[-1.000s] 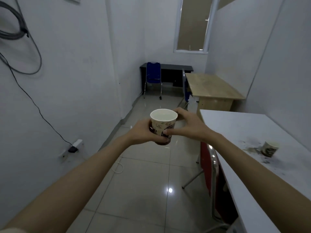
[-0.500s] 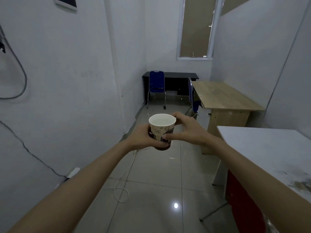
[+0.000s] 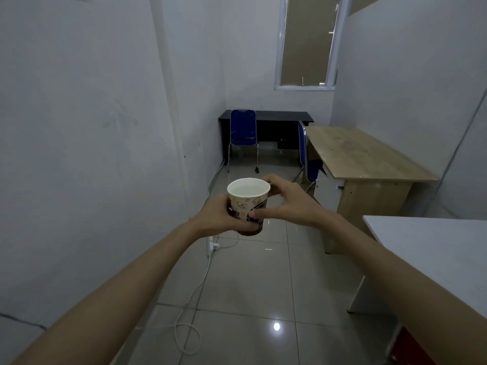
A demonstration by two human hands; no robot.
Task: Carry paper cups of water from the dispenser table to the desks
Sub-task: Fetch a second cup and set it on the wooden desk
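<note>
A printed paper cup (image 3: 247, 204) filled with water is held upright at chest height in the middle of the view. My left hand (image 3: 218, 218) wraps its left side and bottom. My right hand (image 3: 287, 204) pinches the cup from the right, thumb on the front, fingers behind the rim. Ahead on the right stands a wooden desk (image 3: 363, 156). A black desk (image 3: 279, 118) sits against the far wall. The corner of a white desk (image 3: 432, 248) is close on my right.
A blue chair (image 3: 243, 133) stands at the black desk and another blue chair (image 3: 305, 151) at the wooden one. A white power strip (image 3: 212, 246) and looped cable (image 3: 188, 335) lie on the tiled floor by the left wall. A red chair (image 3: 411, 346) shows bottom right.
I have walked forward down the room with the cup in both hands. The white desk slid back to my right, its cup out of view, and the wooden desk is nearer.
</note>
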